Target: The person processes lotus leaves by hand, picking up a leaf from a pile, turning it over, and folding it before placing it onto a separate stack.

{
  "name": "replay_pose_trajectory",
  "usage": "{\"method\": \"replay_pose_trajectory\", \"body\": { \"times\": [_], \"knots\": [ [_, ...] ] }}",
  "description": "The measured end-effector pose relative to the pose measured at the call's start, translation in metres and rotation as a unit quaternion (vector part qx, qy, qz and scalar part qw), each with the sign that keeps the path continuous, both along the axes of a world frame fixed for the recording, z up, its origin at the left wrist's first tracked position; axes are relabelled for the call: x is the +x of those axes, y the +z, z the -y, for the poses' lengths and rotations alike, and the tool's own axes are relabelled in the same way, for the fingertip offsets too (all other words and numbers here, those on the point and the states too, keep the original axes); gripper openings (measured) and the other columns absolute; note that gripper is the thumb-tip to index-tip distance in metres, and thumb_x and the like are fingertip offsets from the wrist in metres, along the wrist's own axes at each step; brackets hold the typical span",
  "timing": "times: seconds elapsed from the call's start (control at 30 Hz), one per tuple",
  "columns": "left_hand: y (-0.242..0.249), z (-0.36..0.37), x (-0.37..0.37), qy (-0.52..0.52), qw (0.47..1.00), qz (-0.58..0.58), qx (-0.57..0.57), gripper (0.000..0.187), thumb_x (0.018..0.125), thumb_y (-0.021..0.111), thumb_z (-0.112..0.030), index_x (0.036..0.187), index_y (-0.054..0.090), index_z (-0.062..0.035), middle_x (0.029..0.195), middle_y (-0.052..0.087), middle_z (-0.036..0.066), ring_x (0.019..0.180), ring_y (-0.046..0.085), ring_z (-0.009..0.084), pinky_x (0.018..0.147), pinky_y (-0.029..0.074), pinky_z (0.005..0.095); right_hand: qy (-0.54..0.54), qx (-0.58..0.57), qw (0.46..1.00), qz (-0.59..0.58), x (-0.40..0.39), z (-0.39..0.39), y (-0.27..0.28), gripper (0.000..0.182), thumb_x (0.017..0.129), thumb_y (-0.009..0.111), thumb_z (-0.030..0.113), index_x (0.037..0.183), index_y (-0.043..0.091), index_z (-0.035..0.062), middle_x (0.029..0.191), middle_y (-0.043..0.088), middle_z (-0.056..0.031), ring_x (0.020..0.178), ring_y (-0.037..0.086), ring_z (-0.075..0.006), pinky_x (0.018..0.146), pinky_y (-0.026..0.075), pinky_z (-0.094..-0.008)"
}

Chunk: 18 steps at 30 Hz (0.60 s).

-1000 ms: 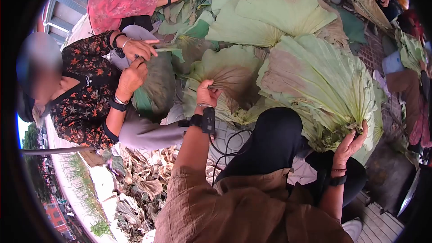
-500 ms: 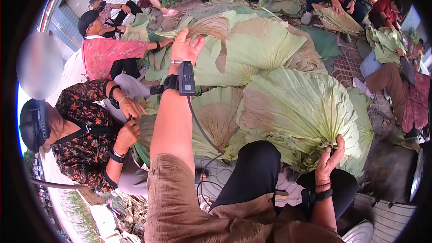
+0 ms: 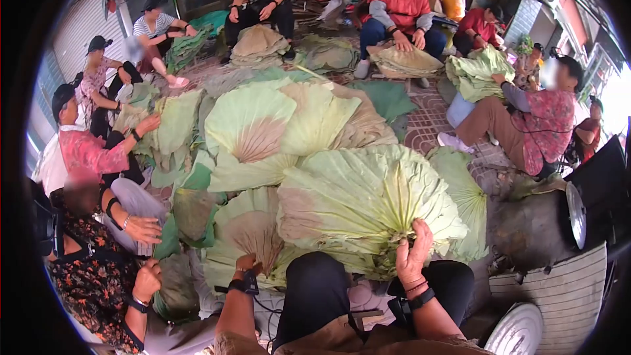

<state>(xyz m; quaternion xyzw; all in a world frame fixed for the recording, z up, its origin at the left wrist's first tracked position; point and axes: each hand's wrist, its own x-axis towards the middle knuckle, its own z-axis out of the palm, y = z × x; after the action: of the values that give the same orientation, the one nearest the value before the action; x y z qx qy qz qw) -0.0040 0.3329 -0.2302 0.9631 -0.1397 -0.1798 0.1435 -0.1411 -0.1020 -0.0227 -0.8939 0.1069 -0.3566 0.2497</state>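
My right hand [image 3: 413, 250] grips the gathered base of a large pale green leaf [image 3: 368, 190], fingers and thumb at its crumpled centre. This leaf fans out over other leaves in front of my knees. My left hand [image 3: 248, 263] is low, beside my left knee, at the lower edge of a leaf with a brown centre [image 3: 253, 227]; its fingers are mostly hidden. Farther off, a green leaf with a brown patch [image 3: 253, 121] overlaps a yellowish leaf [image 3: 319, 115] on the spread pile.
A co-worker in a dark floral shirt [image 3: 98, 276] sits close on my left. Others sit around the pile with leaf stacks, one in a red top [image 3: 402, 10] across from me. Round metal lids [image 3: 516, 330] and a ribbed panel [image 3: 559, 286] lie at the lower right.
My left hand has come down and back from its raised, spread-finger position over the far leaves. The view has shifted, showing more people. My right hand stays at the large leaf's base.
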Motion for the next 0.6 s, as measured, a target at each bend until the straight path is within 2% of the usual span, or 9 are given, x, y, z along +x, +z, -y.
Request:
{"method": "replay_pose_trajectory", "body": {
  "times": [0.03,0.07,0.1,0.13,0.23,0.33,0.37,0.47,0.6],
  "knots": [
    [-0.007,0.000,-0.028,0.087,0.994,-0.071,-0.011,0.035,0.077,0.065,-0.023,0.106,0.059,-0.0051,0.106,0.063,0.017,0.091,0.063,0.0283,0.075,0.052,0.0387,-0.004,-0.002,1.000,-0.004,0.000,-0.002,0.003,0.047,0.079,0.051,0.016,0.123,0.043,-0.0004,0.123,0.046,-0.0200,0.119,0.040,-0.0371,0.103,0.024,-0.0482],
    [-0.155,-0.047,-0.025,0.149,0.956,-0.229,-0.110,0.045,0.085,0.058,-0.015,0.127,0.046,-0.0068,0.129,0.049,0.016,0.105,0.057,0.0290,0.077,0.052,0.0408,-0.001,-0.005,1.000,0.001,0.000,-0.001,0.002,0.047,0.079,0.052,0.016,0.123,0.043,-0.0002,0.123,0.046,-0.0201,0.119,0.040,-0.0369,0.103,0.024,-0.0480],
    [-0.135,-0.030,-0.039,0.424,0.794,-0.297,-0.320,0.047,0.086,0.055,-0.014,0.130,0.042,-0.0074,0.133,0.044,0.016,0.108,0.054,0.0316,0.076,0.051,0.0428,-0.002,-0.006,1.000,0.001,-0.001,-0.001,0.001,0.048,0.078,0.052,0.015,0.122,0.043,-0.0004,0.123,0.046,-0.0202,0.119,0.040,-0.0370,0.103,0.024,-0.0478],
    [-0.109,-0.017,-0.063,0.637,0.509,-0.324,-0.478,0.048,0.087,0.053,-0.013,0.133,0.038,-0.0080,0.137,0.039,0.016,0.111,0.051,0.0341,0.076,0.051,0.0448,0.000,-0.005,1.000,-0.001,-0.001,-0.001,0.001,0.048,0.078,0.052,0.015,0.122,0.043,-0.0005,0.123,0.046,-0.0204,0.119,0.040,-0.0371,0.103,0.024,-0.0477],
    [-0.127,-0.004,-0.084,0.642,0.531,-0.341,-0.435,0.048,0.087,0.054,-0.019,0.131,0.039,-0.0064,0.135,0.039,0.014,0.107,0.051,0.0383,0.074,0.050,0.0496,0.003,-0.002,1.000,0.001,-0.001,-0.001,-0.001,0.049,0.076,0.052,0.012,0.122,0.043,-0.0009,0.123,0.045,-0.0207,0.119,0.039,-0.0373,0.103,0.024,-0.0473],
    [-0.186,-0.010,-0.088,0.277,0.807,-0.351,-0.387,0.053,0.087,0.055,-0.019,0.135,0.035,-0.0069,0.134,0.038,0.014,0.106,0.052,0.0388,0.074,0.050,0.0500,-0.004,-0.003,1.000,-0.010,-0.001,-0.001,-0.002,0.050,0.075,0.051,0.011,0.123,0.043,-0.0011,0.123,0.045,-0.0210,0.119,0.039,-0.0375,0.104,0.024,-0.0470],
    [-0.079,0.025,-0.090,0.162,0.917,-0.315,-0.185,0.054,0.086,0.056,-0.020,0.133,0.034,-0.0058,0.126,0.046,0.014,0.107,0.053,0.0333,0.077,0.051,0.0470,-0.002,-0.006,1.000,-0.007,-0.001,-0.001,-0.002,0.051,0.074,0.051,0.010,0.123,0.042,-0.0013,0.124,0.045,-0.0211,0.119,0.039,-0.0377,0.104,0.024,-0.0470],
    [-0.148,0.045,-0.090,0.434,0.709,-0.324,-0.452,0.049,0.087,0.056,-0.021,0.128,0.039,-0.0033,0.116,0.056,0.014,0.105,0.057,0.0270,0.082,0.050,0.0432,0.001,-0.006,1.000,-0.008,-0.001,-0.002,0.000,0.051,0.074,0.050,0.009,0.123,0.042,-0.0016,0.124,0.045,-0.0214,0.119,0.039,-0.0380,0.103,0.025,-0.0469],
    [-0.083,0.065,-0.086,0.381,0.828,-0.249,-0.326,0.043,0.089,0.052,-0.025,0.125,0.044,-0.0029,0.110,0.060,0.013,0.104,0.058,0.0223,0.087,0.047,0.0372,0.006,-0.001,1.000,0.005,-0.001,-0.002,-0.004,0.050,0.074,0.050,0.008,0.123,0.042,-0.0019,0.124,0.045,-0.0217,0.118,0.039,-0.0381,0.103,0.026,-0.0467]
  ]
}}
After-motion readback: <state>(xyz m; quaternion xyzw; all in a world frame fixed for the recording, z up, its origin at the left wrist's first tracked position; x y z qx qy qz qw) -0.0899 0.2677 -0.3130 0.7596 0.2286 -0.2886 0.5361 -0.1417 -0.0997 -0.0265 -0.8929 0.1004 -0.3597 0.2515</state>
